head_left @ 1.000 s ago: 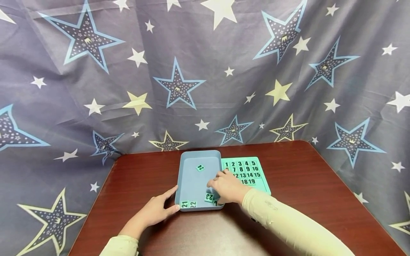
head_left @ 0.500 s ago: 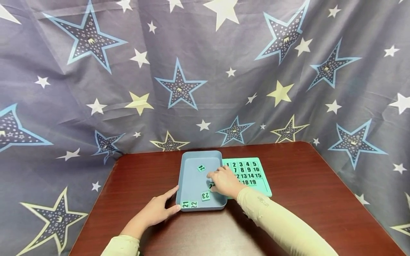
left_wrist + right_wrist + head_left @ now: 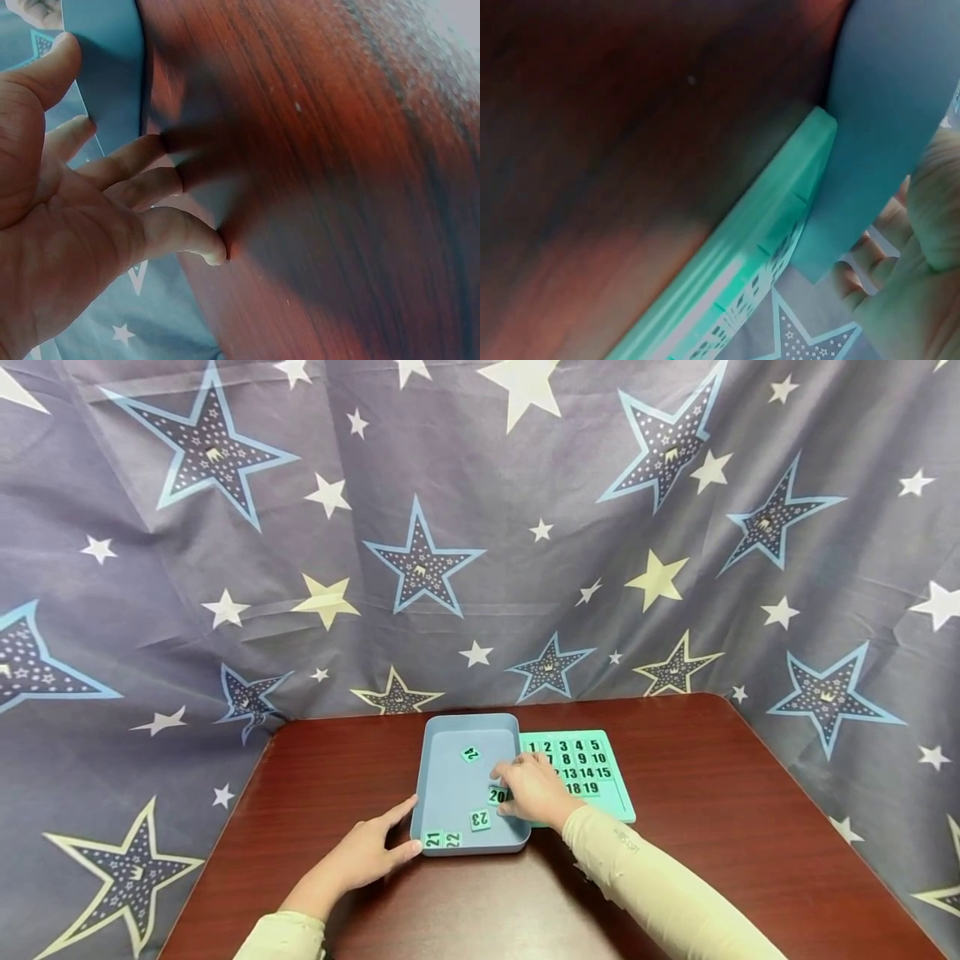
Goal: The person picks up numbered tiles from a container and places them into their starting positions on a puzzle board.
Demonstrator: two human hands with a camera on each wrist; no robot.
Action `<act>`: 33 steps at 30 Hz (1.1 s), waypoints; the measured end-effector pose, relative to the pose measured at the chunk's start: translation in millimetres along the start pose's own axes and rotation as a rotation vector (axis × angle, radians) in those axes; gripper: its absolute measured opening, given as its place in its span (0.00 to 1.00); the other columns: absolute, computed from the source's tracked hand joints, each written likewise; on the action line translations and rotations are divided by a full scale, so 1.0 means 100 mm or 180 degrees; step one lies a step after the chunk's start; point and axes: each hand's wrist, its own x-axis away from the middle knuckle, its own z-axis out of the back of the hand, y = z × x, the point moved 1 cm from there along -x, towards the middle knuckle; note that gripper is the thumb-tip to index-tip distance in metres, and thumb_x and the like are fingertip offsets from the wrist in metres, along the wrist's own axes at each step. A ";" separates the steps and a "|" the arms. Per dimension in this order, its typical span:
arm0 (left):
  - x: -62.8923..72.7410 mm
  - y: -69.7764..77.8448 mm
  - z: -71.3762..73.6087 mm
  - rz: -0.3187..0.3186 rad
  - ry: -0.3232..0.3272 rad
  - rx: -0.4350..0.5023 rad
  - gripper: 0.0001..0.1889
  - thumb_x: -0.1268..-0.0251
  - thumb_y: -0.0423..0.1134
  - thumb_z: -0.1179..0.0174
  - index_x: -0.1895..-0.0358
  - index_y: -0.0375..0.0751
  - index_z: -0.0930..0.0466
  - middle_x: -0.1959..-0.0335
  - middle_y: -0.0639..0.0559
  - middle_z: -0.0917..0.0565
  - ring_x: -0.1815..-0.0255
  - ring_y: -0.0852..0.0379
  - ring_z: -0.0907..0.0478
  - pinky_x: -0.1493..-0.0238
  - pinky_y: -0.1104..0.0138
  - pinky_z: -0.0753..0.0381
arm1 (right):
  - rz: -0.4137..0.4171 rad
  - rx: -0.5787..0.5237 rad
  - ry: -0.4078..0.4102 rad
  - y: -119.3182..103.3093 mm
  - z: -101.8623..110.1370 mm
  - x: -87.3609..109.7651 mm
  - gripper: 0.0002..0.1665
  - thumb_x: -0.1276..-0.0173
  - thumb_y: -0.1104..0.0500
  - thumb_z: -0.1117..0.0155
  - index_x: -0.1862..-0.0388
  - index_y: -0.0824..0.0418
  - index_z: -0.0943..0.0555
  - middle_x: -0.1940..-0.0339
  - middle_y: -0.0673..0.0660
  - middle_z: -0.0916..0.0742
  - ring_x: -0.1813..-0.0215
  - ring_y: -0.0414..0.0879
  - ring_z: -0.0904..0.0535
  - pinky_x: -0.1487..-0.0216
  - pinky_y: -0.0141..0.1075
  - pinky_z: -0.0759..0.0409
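In the head view my left hand (image 3: 363, 852) rests against the left side of the blue-grey tray (image 3: 426, 777), thumb at its near corner and fingers spread. The left wrist view shows these fingers extended beside the tray wall (image 3: 112, 75). My right hand (image 3: 536, 789) is over the tray's right side, its thumb and fingertips spaced around the number 20 tile (image 3: 497, 795). Tile 23 (image 3: 480, 820) lies upside down nearby. Tiles 21 (image 3: 432, 840) and 22 (image 3: 453, 840) lie sideways along the near edge. Tile 24 (image 3: 470, 754) lies tilted farther back.
A mint-green number board (image 3: 618, 793) stands to the right of the tray, with rows of numbered tiles up to 19; my right hand covers part of it. Both are on a brown wooden table (image 3: 337, 760). A star-patterned curtain (image 3: 465, 468) hangs behind.
The 20 tile has moved up from the tray's near right corner, and my right hand has shifted so its number shows. Tile 23 has slid slightly left. My left hand has stayed still.
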 end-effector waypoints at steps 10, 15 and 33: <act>0.00 0.00 0.00 0.0004 0.0026 0.0000 0.42 0.29 0.57 0.29 0.16 0.56 0.35 0.26 0.37 0.21 0.30 0.41 0.19 0.29 0.40 0.23 | 0.0008 0.0016 0.0103 -0.01 -0.07 0.00 0.30 0.41 0.48 0.14 0.42 0.53 0.14 0.60 0.47 0.07 0.43 0.54 0.16 0.30 0.54 0.27; 0.01 0.00 0.00 0.0020 0.0025 0.0001 0.42 0.29 0.56 0.29 0.16 0.55 0.35 0.25 0.37 0.21 0.28 0.38 0.21 0.28 0.39 0.24 | 0.0052 -0.0137 0.0202 -0.01 -0.03 0.02 0.32 0.40 0.50 0.15 0.39 0.55 0.16 0.59 0.48 0.07 0.43 0.55 0.16 0.31 0.55 0.26; -0.01 0.00 0.00 0.0006 -0.0024 0.0023 0.42 0.29 0.57 0.30 0.16 0.56 0.35 0.26 0.38 0.21 0.38 0.44 0.16 0.29 0.40 0.23 | -0.0592 -0.0366 0.0572 1.38 0.95 1.02 0.37 0.37 0.61 0.18 0.31 0.65 0.23 0.56 0.58 0.06 0.55 0.56 0.10 0.52 0.56 0.15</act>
